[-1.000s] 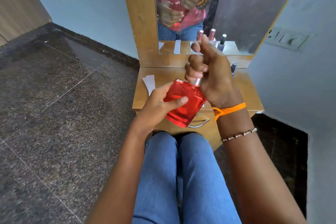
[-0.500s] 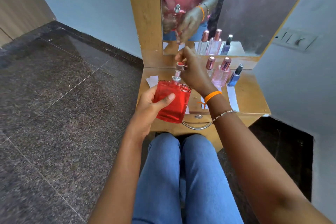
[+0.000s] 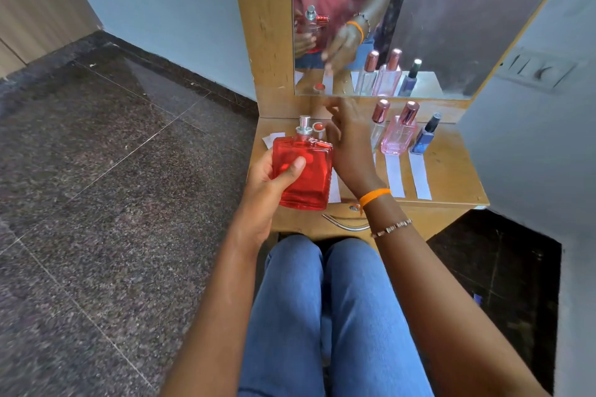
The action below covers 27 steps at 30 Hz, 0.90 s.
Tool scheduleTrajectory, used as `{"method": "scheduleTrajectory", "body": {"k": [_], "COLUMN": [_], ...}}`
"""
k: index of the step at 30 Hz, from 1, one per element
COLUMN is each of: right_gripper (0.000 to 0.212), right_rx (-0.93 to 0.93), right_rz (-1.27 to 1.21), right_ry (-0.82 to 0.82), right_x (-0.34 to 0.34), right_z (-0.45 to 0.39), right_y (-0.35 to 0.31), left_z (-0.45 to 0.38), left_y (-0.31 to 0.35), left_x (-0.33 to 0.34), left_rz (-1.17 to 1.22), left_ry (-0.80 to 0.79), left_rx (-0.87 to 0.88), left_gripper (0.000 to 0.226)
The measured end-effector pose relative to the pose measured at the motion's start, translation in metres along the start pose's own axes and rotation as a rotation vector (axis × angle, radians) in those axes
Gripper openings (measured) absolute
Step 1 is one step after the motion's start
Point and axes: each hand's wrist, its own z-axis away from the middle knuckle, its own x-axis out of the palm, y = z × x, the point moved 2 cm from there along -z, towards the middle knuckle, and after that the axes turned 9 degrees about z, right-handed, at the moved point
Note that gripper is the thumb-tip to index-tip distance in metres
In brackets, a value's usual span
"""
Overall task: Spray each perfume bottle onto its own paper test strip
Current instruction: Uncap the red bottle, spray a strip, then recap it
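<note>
The left hand (image 3: 269,180) holds the red perfume bottle (image 3: 303,171) upright over the near left part of the desk (image 3: 451,167), its thumb lying across the front glass and its fingers wrapped behind. The bottle's silver spray nozzle (image 3: 304,124) is bare. Just right of the nozzle, the red cap (image 3: 318,128) sits on the desk near the mirror's foot. A white paper test strip (image 3: 273,139) shows at the desk's left edge behind the bottle, and another strip (image 3: 334,188) peeks out at the bottle's lower right.

The right hand (image 3: 350,142) hovers just right of the bottle, fingers loosely spread and holding nothing, fingertips reaching toward the mirror (image 3: 419,26) close to the cap. An orange thread band (image 3: 374,195) and a beaded bracelet (image 3: 391,228) circle that wrist.

Further right stand three capped bottles well apart from both hands: a clear bottle with a rose-gold cap (image 3: 378,126), a pink bottle (image 3: 399,135), and a slim blue bottle with a dark cap (image 3: 425,135). White strips (image 3: 395,176) lie in front of the pink and blue ones (image 3: 419,179).

No label on any bottle can be read. The mirror shows reversed shirt lettering, "ARE COMING".
</note>
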Motion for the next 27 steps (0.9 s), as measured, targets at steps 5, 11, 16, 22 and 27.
{"method": "scheduleTrajectory", "body": {"k": [5, 11, 16, 22, 27], "right_gripper": [0.022, 0.04, 0.036, 0.037, 0.037], "right_rx": [0.157, 0.186, 0.281, 0.34, 0.329], "right_rz": [-0.412, -0.407, -0.363, -0.349, -0.389], "right_ry": [-0.077, -0.167, -0.146, -0.119, -0.155], "right_x": [-0.031, -0.049, -0.071, -0.083, -0.083], "right_z": [0.052, 0.086, 0.1, 0.106, 0.106], "right_y": [-0.022, -0.01, 0.007, 0.014, 0.017], "left_z": [0.002, 0.004, -0.02, -0.042, -0.041], "left_y": [-0.001, -0.01, -0.012, -0.03, -0.045], "left_x": [0.007, 0.028, 0.041, 0.05, 0.054], "left_rz": [0.0, -0.158, -0.72, -1.223, -1.344], "left_ry": [-0.035, -0.13, 0.152, 0.197, 0.196], "left_rx": [-0.044, -0.161, 0.117, 0.094, 0.046], "left_gripper": [0.035, 0.038, 0.021, 0.036, 0.042]}}
